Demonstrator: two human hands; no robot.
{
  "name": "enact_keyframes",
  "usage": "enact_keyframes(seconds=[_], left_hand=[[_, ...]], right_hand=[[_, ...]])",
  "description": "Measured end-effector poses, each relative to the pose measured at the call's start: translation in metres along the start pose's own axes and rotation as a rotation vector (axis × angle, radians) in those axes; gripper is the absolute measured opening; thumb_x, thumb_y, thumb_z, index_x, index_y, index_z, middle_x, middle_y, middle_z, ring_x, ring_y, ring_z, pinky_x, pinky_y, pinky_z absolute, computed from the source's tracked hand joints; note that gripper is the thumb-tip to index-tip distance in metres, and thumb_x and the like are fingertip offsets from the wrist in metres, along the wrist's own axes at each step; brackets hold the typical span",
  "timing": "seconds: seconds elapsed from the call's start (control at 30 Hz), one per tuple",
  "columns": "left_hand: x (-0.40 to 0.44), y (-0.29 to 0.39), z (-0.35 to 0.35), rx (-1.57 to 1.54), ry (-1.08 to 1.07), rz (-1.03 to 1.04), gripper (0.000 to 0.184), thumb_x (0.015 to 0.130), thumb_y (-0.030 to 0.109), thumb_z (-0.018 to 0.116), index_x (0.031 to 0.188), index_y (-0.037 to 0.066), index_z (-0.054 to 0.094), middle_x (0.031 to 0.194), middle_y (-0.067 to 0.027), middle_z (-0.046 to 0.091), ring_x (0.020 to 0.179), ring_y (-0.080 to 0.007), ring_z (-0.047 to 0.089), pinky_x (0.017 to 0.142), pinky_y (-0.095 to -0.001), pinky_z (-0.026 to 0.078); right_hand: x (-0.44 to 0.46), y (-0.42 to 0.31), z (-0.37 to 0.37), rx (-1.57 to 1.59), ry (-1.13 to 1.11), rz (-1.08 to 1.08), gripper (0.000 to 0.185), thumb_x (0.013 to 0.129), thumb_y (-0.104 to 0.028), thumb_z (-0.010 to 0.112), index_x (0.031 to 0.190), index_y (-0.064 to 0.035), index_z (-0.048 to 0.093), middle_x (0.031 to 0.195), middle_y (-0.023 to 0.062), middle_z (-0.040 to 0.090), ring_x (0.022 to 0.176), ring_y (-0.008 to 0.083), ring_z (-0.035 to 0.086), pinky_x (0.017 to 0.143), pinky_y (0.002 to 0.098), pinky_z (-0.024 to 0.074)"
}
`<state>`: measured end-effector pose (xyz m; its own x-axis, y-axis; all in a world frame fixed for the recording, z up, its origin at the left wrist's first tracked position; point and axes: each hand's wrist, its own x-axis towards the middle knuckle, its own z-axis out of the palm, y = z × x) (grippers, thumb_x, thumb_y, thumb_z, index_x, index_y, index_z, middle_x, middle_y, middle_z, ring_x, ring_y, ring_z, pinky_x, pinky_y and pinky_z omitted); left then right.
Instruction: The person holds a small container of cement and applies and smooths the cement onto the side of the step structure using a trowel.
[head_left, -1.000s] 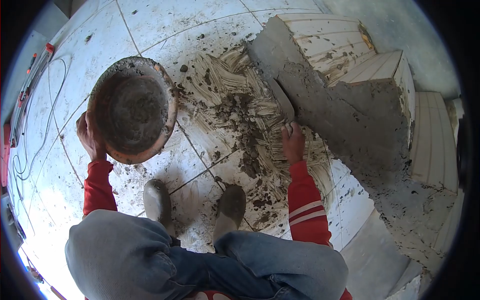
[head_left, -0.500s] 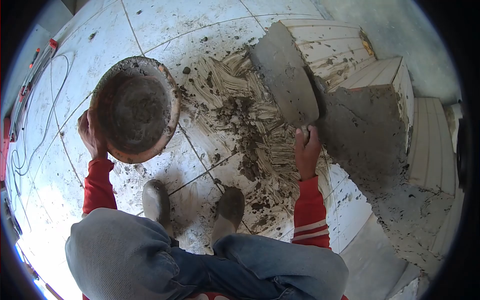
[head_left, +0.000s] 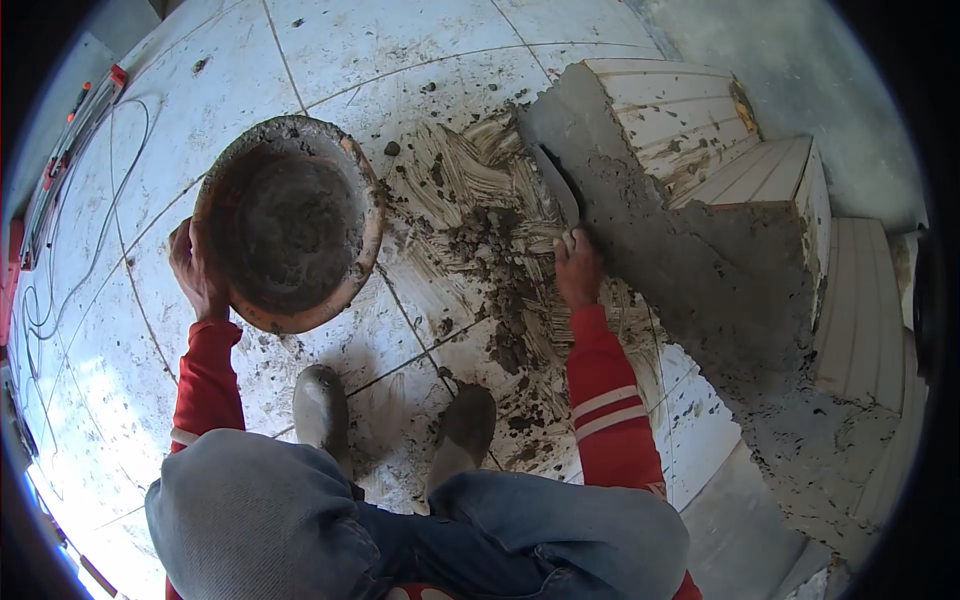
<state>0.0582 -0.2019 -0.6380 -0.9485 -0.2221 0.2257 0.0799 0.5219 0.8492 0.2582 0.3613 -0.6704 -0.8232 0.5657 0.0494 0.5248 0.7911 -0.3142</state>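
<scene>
My left hand is closed on the left rim of a round clay-coloured basin. Grey mortar coats the basin's inside and lies in its bottom. My right hand grips a trowel, its handle hidden in the fingers. The trowel blade is turned partly edge-on, at the left border of a smooth grey mortar layer. Below and left of the blade, crumbly mortar lumps lie on the smeared floor.
White tiles cover the floor, spattered with mortar. Stepped blocks faced with cream tiles stand at the right, beside a pale wall. Two boots are below the basin. A cable and red-ended tools lie at the far left.
My right hand and the trowel have moved left, and the blade has turned from flat on the mortar to nearly edge-on. The basin, still in my left hand, appears slightly further right.
</scene>
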Motion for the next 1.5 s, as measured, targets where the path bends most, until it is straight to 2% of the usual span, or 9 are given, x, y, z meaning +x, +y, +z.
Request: enact_keyframes(seconds=[0.3,0.5,0.6,0.67,0.77,0.97,1.1,1.17,1.5], left_hand=[[-0.003,0.01,0.001,0.003,0.006,-0.007,0.049,0.111,0.039,0.056,0.118,-0.007,0.072,0.111,-0.0194,0.067,0.104,-0.0312,0.062,0.096,-0.0434,0.046],[-0.001,0.003,0.002,-0.043,-0.002,-0.011,0.049,0.111,0.04,0.056,0.112,-0.008,0.071,0.106,-0.018,0.068,0.098,-0.029,0.061,0.094,-0.0417,0.047],[-0.002,0.008,0.001,-0.042,-0.03,0.004,0.051,0.112,0.041,0.054,0.111,-0.008,0.07,0.102,-0.0172,0.067,0.096,-0.029,0.06,0.093,-0.0407,0.047],[-0.001,0.009,-0.001,-0.039,-0.05,0.038,0.052,0.112,0.042,0.054,0.111,-0.008,0.069,0.1,-0.0168,0.067,0.095,-0.0292,0.059,0.092,-0.0404,0.047],[0.0,0.004,0.0,-0.018,-0.047,0.079,0.055,0.112,0.045,0.052,0.111,-0.008,0.069,0.099,-0.0168,0.065,0.094,-0.0299,0.058,0.091,-0.0416,0.046],[0.002,-0.003,-0.003,-0.011,-0.053,-0.014,0.056,0.112,0.044,0.053,0.109,-0.01,0.067,0.103,-0.0179,0.063,0.099,-0.0299,0.056,0.095,-0.0422,0.044],[0.001,0.006,-0.002,-0.023,-0.048,-0.044,0.055,0.112,0.043,0.054,0.109,-0.01,0.067,0.103,-0.0178,0.063,0.099,-0.0298,0.056,0.095,-0.0423,0.044],[0.002,0.004,-0.004,0.0,-0.056,-0.018,0.053,0.112,0.041,0.054,0.109,-0.01,0.067,0.103,-0.0178,0.063,0.099,-0.0296,0.056,0.095,-0.0424,0.044],[0.003,0.008,-0.004,0.03,-0.093,0.009,0.053,0.113,0.041,0.05,0.104,-0.008,0.067,0.098,-0.0193,0.063,0.096,-0.0315,0.054,0.092,-0.0438,0.043]], right_hand=[[0.011,-0.031,-0.02,0.154,0.211,-0.089,0.045,0.103,-0.032,0.067,0.127,0.0068,0.067,0.109,0.0331,0.073,0.101,0.0503,0.072,0.088,0.053,0.0565],[-0.015,-0.054,-0.043,0.301,0.285,-0.021,0.04,0.104,-0.03,0.067,0.122,0.006,0.066,0.104,0.0289,0.073,0.094,0.0469,0.073,0.084,0.0519,0.0552],[-0.008,-0.05,-0.019,0.242,0.204,-0.045,0.039,0.104,-0.03,0.066,0.123,0.0033,0.066,0.105,0.0276,0.074,0.093,0.0467,0.073,0.084,0.0529,0.0559],[0.002,-0.058,0.001,0.118,-0.027,-0.005,0.039,0.104,-0.032,0.065,0.126,0.0008,0.067,0.111,0.0285,0.074,0.1,0.0461,0.073,0.088,0.0537,0.0563],[0.027,-0.063,0.031,0.061,-0.029,0.087,0.043,0.103,-0.033,0.067,0.13,0.001,0.067,0.117,0.0291,0.074,0.104,0.0468,0.073,0.092,0.0552,0.0562],[0.037,-0.058,0.047,0.227,0.169,0.131,0.05,0.103,-0.035,0.068,0.133,0.0042,0.067,0.121,0.0286,0.074,0.108,0.0484,0.071,0.097,0.0554,0.0543],[0.017,-0.041,0.039,0.383,0.126,0.184,0.051,0.103,-0.037,0.068,0.132,0.0052,0.068,0.121,0.029,0.074,0.111,0.0479,0.07,0.097,0.0539,0.0543],[0.007,-0.029,0.031,0.331,0.253,0.102,0.052,0.103,-0.037,0.068,0.13,0.0067,0.067,0.119,0.0297,0.074,0.107,0.047,0.072,0.093,0.0522,0.0556],[-0.058,-0.001,-0.03,0.355,0.36,-0.015,0.046,0.105,-0.033,0.066,0.126,0.0076,0.067,0.109,0.0285,0.074,0.098,0.0448,0.072,0.086,0.0511,0.0554]])
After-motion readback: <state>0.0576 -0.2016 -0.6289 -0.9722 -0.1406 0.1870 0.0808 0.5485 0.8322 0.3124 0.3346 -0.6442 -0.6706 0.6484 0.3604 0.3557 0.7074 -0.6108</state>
